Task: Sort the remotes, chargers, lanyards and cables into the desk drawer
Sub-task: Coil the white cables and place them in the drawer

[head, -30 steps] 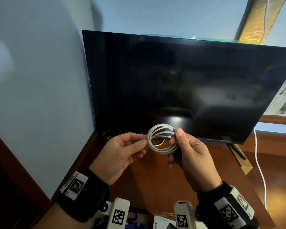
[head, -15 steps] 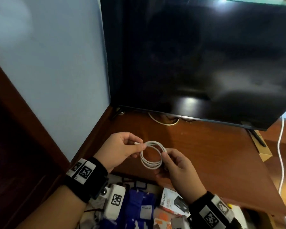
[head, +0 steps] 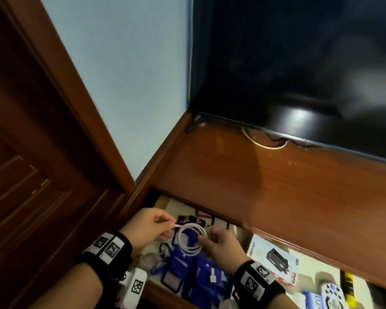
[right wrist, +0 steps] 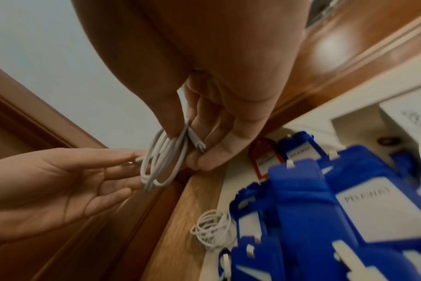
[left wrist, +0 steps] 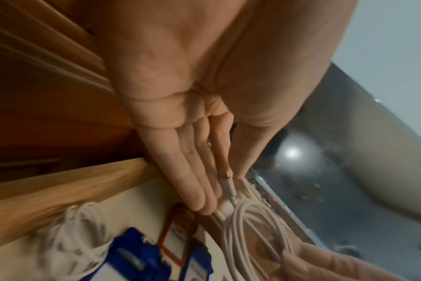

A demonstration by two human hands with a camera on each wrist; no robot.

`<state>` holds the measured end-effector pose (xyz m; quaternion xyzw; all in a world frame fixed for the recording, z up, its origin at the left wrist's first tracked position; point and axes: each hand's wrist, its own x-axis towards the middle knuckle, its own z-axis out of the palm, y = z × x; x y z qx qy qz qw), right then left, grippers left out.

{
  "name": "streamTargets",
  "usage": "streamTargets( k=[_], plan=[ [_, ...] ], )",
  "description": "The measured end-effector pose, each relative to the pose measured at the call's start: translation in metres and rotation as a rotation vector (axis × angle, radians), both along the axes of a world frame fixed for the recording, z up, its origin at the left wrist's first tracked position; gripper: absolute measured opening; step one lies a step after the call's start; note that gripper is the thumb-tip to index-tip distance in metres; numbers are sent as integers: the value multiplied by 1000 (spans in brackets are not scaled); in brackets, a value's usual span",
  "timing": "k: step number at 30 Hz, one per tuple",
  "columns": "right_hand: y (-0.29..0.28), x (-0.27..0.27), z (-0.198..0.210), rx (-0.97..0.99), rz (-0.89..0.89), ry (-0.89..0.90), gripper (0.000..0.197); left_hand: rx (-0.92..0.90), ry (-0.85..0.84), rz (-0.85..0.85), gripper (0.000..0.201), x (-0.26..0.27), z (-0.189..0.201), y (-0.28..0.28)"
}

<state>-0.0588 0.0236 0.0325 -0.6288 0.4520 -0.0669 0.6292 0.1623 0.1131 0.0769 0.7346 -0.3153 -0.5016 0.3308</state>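
Both hands hold the coiled white cable [head: 192,239] above the open drawer [head: 334,267] — left hand [head: 148,227] pinching one plug end, right hand [head: 221,247] pinching the loops — over blue lanyards [head: 198,273].

Remote [head: 331,294] blurred, cut by bottom edge; drawer [head: 316,256] rear hidden under desktop [head: 276,186].

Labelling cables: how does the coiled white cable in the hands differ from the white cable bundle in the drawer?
The held white cable is an even, near-flat coil; the white cable bundle is a looser, tangled wad. The held cable is pinched by the left hand and right hand above the drawer; the bundle lies untouched in the drawer's left corner. Both are thin and white.
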Motion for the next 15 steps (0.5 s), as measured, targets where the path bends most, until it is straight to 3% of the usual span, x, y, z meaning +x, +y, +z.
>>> streamTargets(
  k=[8,15],
  plan=[
    [-4,55,-62,177,-83,95,11,114,-87,37,21,21,-29,32],
    [-29,94,-95,287,-312,166,10,229,-86,-35,13,27,-26,65]
  ],
)
